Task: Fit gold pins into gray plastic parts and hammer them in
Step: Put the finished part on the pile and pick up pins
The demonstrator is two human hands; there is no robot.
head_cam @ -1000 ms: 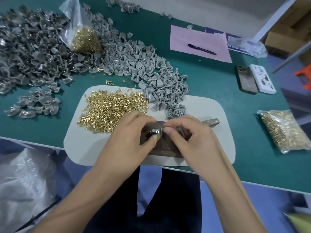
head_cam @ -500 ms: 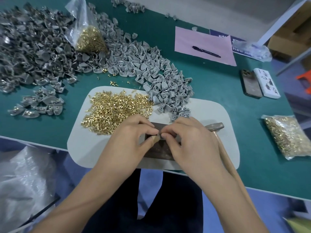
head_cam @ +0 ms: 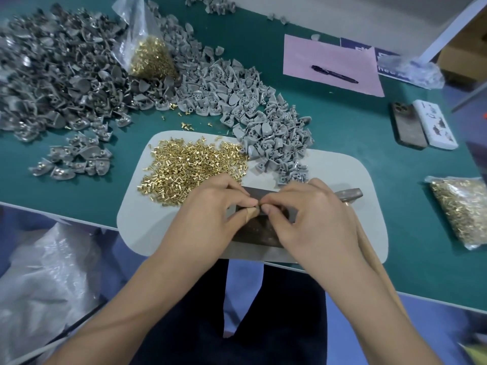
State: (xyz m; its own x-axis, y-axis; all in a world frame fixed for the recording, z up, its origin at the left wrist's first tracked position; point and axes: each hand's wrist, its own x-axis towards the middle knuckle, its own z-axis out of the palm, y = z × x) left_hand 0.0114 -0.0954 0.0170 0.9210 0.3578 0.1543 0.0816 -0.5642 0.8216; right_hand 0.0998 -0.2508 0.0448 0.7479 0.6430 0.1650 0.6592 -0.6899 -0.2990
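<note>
Both thumbs have closed together: left hand (head_cam: 210, 206) and right hand (head_cam: 311, 214) pinch something hidden between fingertips, over the dark block (head_cam: 253, 233).

Pins (head_cam: 192, 169) on board (head_cam: 369, 206) (parts (head_cam: 276, 143) rightward)

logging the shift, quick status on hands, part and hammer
Left hand and right hand pinch together over the metal block. Gray part hidden between fingertips. Hammer lies idle under the right hand. Nothing in the way.

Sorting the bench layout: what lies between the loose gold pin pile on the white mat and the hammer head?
In the head view, gray plastic parts spill onto the mat between the gold pin pile and hammer head.
</note>
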